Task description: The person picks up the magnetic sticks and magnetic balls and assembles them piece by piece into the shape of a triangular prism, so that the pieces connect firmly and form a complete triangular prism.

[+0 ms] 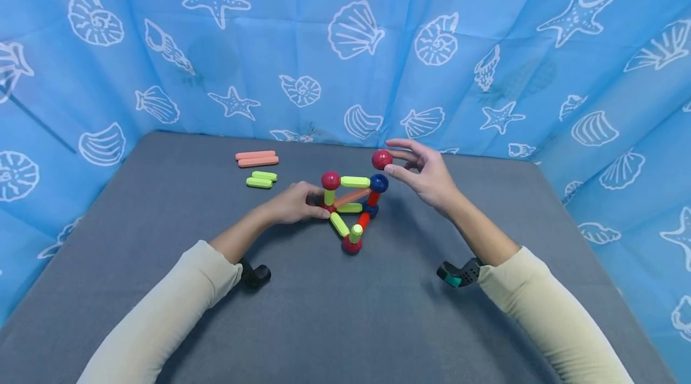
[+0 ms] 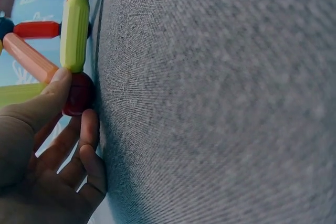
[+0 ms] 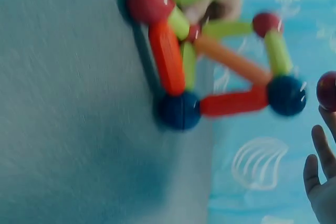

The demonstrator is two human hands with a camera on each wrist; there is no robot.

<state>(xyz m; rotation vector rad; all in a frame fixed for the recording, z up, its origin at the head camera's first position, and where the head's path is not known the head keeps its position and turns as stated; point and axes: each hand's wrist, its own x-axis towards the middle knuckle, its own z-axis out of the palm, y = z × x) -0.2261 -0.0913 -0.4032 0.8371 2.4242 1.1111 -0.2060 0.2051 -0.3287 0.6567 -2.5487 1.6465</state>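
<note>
A frame of magnetic balls and rods stands on the table in the head view, with red balls, dark blue balls (image 1: 379,183) and green, red and orange rods. My left hand (image 1: 297,203) pinches the red ball (image 2: 81,94) at its lower left corner between thumb and fingers. Up and to the right of the frame, my right hand (image 1: 429,179) holds a loose red ball (image 1: 382,159) between thumb and fingertips, apart from the frame. A short green rod (image 1: 355,233) stands upright on the front red ball (image 1: 352,245).
Two orange rods (image 1: 258,162) lie at the back left of the grey table (image 1: 345,324). Two short green rods (image 1: 260,182) lie just in front of them. A blue curtain (image 1: 259,60) with white shells and starfish hangs behind and beside the table.
</note>
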